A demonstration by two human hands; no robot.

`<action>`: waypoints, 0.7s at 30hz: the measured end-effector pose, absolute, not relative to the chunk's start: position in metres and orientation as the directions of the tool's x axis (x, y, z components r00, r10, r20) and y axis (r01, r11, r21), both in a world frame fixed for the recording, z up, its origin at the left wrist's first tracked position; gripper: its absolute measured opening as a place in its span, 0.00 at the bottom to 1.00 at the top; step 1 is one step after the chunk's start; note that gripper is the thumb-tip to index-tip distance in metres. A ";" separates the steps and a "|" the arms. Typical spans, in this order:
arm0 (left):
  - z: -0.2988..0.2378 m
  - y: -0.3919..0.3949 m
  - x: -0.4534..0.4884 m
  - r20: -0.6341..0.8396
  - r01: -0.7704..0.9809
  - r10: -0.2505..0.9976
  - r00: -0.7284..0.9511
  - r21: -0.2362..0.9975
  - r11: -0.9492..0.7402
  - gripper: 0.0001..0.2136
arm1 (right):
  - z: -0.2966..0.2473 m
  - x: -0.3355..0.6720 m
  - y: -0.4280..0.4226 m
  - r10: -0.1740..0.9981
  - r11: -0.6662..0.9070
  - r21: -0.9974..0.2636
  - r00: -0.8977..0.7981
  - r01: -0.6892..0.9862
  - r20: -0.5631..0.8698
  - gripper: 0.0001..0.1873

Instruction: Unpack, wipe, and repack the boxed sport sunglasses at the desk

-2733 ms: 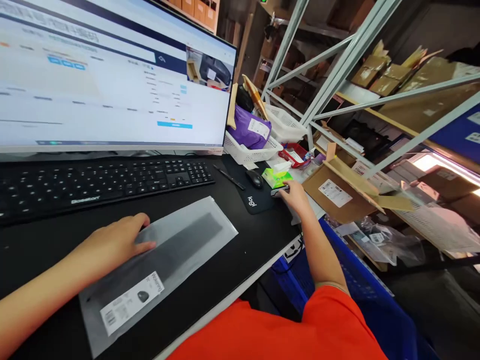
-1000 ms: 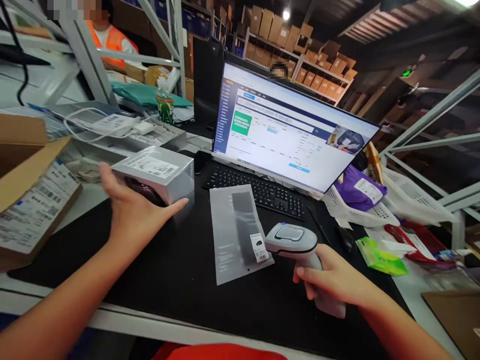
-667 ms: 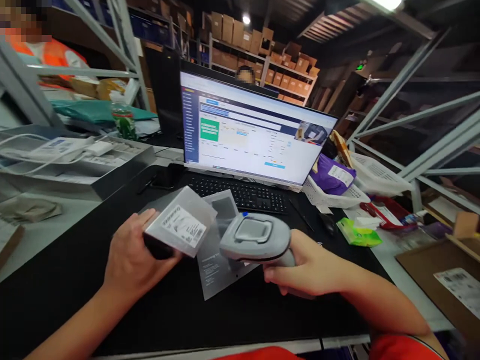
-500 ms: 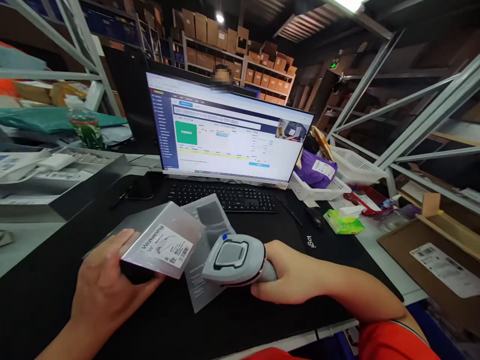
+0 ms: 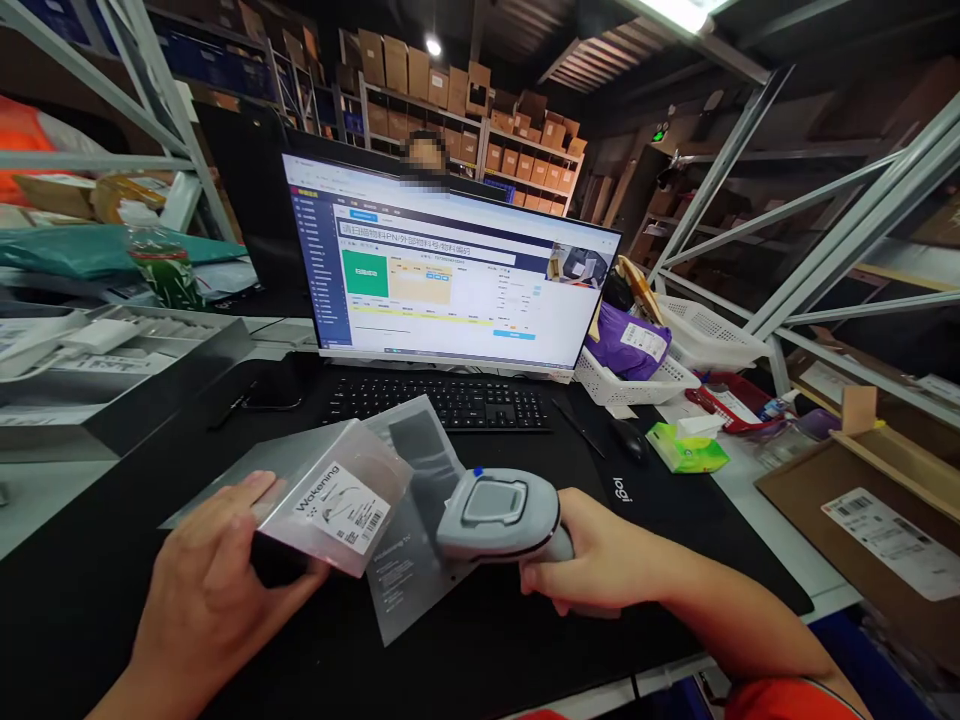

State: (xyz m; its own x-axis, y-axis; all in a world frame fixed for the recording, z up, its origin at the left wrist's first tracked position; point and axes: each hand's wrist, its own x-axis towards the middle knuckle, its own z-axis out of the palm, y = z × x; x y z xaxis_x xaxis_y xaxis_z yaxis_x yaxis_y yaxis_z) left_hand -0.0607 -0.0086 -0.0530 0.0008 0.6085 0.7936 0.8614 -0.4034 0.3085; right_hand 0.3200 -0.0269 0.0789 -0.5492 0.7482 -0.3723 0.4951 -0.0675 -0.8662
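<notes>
My left hand (image 5: 214, 575) grips a silvery-white box (image 5: 337, 510) printed "Wakening", its end with a picture and barcode label tilted up toward me. In my right hand (image 5: 592, 555) is a grey barcode scanner (image 5: 499, 512), its head pointing left toward the box, with a gap between them. Beneath and between the two lies a grey translucent bag (image 5: 397, 595) with small print, flat on the black desk mat (image 5: 315, 660). Behind them the monitor (image 5: 442, 270) shows a page with a green block and a yellow row.
A black keyboard (image 5: 442, 402) sits under the monitor, with a mouse (image 5: 628, 438) and a green tissue pack (image 5: 686, 447) to its right. White baskets (image 5: 637, 388) hold a purple parcel (image 5: 628, 340). A grey open box (image 5: 112, 400) stands at left, a cardboard box (image 5: 862, 520) at right.
The scanner in my right hand has moved to the right, away from the box. A light orange block now shows beside the green one on the monitor. The left hand's grip is unchanged.
</notes>
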 end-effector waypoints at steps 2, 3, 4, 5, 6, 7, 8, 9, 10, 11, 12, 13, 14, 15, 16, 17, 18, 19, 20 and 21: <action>-0.058 -0.007 -0.067 0.829 0.878 0.550 0.105 0.182 -0.443 0.31 | 0.068 0.335 -0.018 0.863 -0.037 -0.859 -0.417 0.511 -0.285 0.21; -0.059 -0.006 -0.070 0.834 0.878 0.539 0.121 0.164 -0.450 0.32 | 0.061 0.345 -0.012 0.911 -0.023 -0.845 -0.337 0.535 -0.238 0.23; -0.060 -0.006 -0.072 0.835 0.875 0.536 0.126 0.161 -0.457 0.32 | 0.054 0.358 -0.005 0.948 -0.024 -0.820 -0.248 0.571 -0.200 0.24; -0.060 -0.006 -0.074 0.835 0.871 0.536 0.125 0.167 -0.462 0.33 | 0.047 0.373 0.002 0.973 -0.047 -0.788 -0.152 0.613 -0.175 0.22; -0.061 -0.007 -0.075 0.834 0.868 0.541 0.109 0.184 -0.460 0.33 | 0.040 0.391 0.009 0.986 -0.086 -0.751 -0.053 0.655 -0.159 0.19; -0.061 -0.007 -0.076 0.829 0.867 0.553 0.087 0.211 -0.452 0.33 | 0.034 0.410 0.014 0.990 -0.132 -0.709 0.055 0.693 -0.131 0.15; -0.062 -0.008 -0.077 0.822 0.863 0.566 0.058 0.244 -0.442 0.32 | 0.028 0.430 0.018 0.982 -0.184 -0.662 0.159 0.727 -0.099 0.10; -0.063 -0.008 -0.077 0.812 0.857 0.583 0.026 0.282 -0.431 0.32 | 0.023 0.451 0.020 0.964 -0.247 -0.610 0.256 0.753 -0.075 0.06; -0.064 -0.008 -0.078 0.800 0.850 0.600 -0.009 0.321 -0.416 0.33 | 0.019 0.472 0.020 0.935 -0.322 -0.565 0.348 0.760 -0.066 0.03; -0.064 -0.008 -0.078 0.785 0.845 0.619 -0.040 0.357 -0.398 0.33 | 0.016 0.492 0.018 0.897 -0.404 -0.525 0.437 0.749 -0.066 0.03; -0.064 -0.008 -0.078 0.769 0.841 0.637 -0.063 0.384 -0.381 0.35 | 0.014 0.510 0.014 0.858 -0.472 -0.498 0.508 0.727 -0.072 0.03; -0.064 -0.007 -0.078 0.758 0.838 0.648 -0.080 0.403 -0.368 0.36 | 0.012 0.525 0.009 0.823 -0.525 -0.481 0.562 0.702 -0.077 0.04; -0.063 -0.006 -0.077 0.751 0.835 0.652 -0.099 0.419 -0.357 0.38 | 0.011 0.538 0.003 0.796 -0.560 -0.471 0.600 0.681 -0.080 0.04; -0.061 -0.006 -0.076 0.747 0.831 0.655 -0.112 0.431 -0.350 0.39 | 0.009 0.547 -0.003 0.780 -0.580 -0.468 0.621 0.667 -0.081 0.04; -0.060 -0.005 -0.075 0.746 0.826 0.655 -0.120 0.441 -0.351 0.39 | 0.007 0.553 -0.010 0.770 -0.590 -0.467 0.633 0.659 -0.079 0.05; -0.059 -0.005 -0.074 0.749 0.821 0.652 -0.122 0.445 -0.358 0.40 | 0.004 0.556 -0.016 0.766 -0.594 -0.465 0.638 0.656 -0.077 0.06; -0.058 -0.004 -0.073 0.754 0.817 0.645 -0.123 0.446 -0.366 0.41 | 0.001 0.557 -0.021 0.764 -0.596 -0.464 0.640 0.656 -0.077 0.07; -0.058 -0.005 -0.073 0.759 0.816 0.640 -0.123 0.444 -0.370 0.42 | -0.002 0.556 -0.025 0.763 -0.599 -0.460 0.642 0.656 -0.077 0.08; -0.059 -0.005 -0.073 0.762 0.817 0.636 -0.126 0.444 -0.369 0.43 | -0.005 0.555 -0.029 0.762 -0.601 -0.453 0.643 0.658 -0.077 0.08; -0.061 -0.005 -0.074 0.761 0.814 0.634 -0.138 0.452 -0.365 0.44 | -0.007 0.553 -0.030 0.762 -0.602 -0.445 0.643 0.663 -0.074 0.09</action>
